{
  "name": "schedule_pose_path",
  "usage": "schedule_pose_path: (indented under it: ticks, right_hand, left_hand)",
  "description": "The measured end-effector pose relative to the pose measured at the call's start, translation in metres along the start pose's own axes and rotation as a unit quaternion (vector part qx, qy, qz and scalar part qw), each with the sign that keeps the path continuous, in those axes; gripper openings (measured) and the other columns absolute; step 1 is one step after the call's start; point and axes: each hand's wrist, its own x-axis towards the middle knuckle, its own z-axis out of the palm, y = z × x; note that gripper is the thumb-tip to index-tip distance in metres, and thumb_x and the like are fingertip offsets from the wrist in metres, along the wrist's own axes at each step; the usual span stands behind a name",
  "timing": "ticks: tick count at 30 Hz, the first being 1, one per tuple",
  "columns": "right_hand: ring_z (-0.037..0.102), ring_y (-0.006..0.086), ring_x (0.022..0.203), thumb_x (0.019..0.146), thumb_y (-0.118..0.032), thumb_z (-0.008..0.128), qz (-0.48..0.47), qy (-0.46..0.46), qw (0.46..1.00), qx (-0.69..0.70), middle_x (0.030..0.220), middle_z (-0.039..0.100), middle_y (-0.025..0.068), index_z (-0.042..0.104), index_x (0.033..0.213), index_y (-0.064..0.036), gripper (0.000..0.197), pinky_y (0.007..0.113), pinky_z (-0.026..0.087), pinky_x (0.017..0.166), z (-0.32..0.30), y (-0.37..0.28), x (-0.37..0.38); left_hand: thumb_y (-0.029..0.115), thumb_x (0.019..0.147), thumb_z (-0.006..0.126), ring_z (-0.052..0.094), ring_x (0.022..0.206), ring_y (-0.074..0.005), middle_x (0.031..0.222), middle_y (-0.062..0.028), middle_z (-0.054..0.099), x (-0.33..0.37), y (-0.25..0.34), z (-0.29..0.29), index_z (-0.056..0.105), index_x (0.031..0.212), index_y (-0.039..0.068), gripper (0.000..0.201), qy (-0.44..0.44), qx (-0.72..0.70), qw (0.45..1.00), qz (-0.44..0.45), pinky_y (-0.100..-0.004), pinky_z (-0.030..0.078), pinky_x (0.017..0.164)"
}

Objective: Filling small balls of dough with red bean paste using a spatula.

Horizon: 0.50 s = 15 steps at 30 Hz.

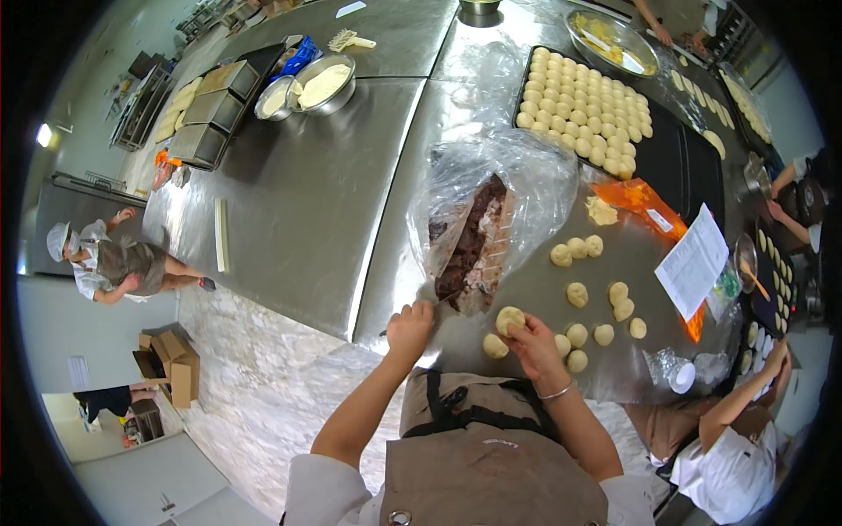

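Note:
My left hand [410, 330] is closed round a thin stick-like tool, whose far end reaches toward the dark red-brown filling [474, 235]; its kind is hard to make out. That filling lies in an open clear plastic bag [539, 171] on the steel table. In the fingers of my right hand [533, 347] is a pale round dough ball [510, 321], held just above the table's near edge. Another dough ball [495, 346] lies to its left. Several more dough balls [576, 335] are scattered to the right and beyond my right hand.
A black tray [583, 110] holds rows of dough balls at the far right. Nearer lie an orange bag [640, 200] and a white paper sheet [693, 263]. Metal bowls [324, 85] and loaf tins [210, 114] stand far left. A co-worker [728, 456] is close on the right.

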Motion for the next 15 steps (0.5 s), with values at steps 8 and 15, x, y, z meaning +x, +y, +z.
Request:
schedule_pose_path:
  ticks: [8,15]
  right_hand:
    - [0.062,0.0232,0.103,0.091,0.000,0.056,-0.031,-0.058,0.998,0.012,0.112,0.060,0.0106,0.054,0.118,0.0039,0.027,0.039,0.054,0.094,-0.024,0.020,0.001]
    - [0.064,0.0228,0.089,0.091,-0.001,0.058,0.001,-0.016,1.000,0.013,0.104,0.062,0.0113,0.055,0.116,0.0048,0.026,0.038,0.058,0.082,-0.037,0.024,0.017]
  left_hand:
    - [0.032,0.094,0.045,0.065,0.095,-0.0346,0.102,-0.0159,0.068,-0.031,0.016,0.074,0.062,0.107,0.009,0.032,-0.227,-0.353,0.896,-0.148,-0.0462,0.049,0.084]
    - [0.030,0.104,0.045,0.047,0.062,-0.0094,0.069,0.0002,0.052,-0.035,0.043,0.001,0.066,0.108,0.009,0.030,-0.197,-0.679,0.685,-0.178,-0.0262,0.040,0.058]
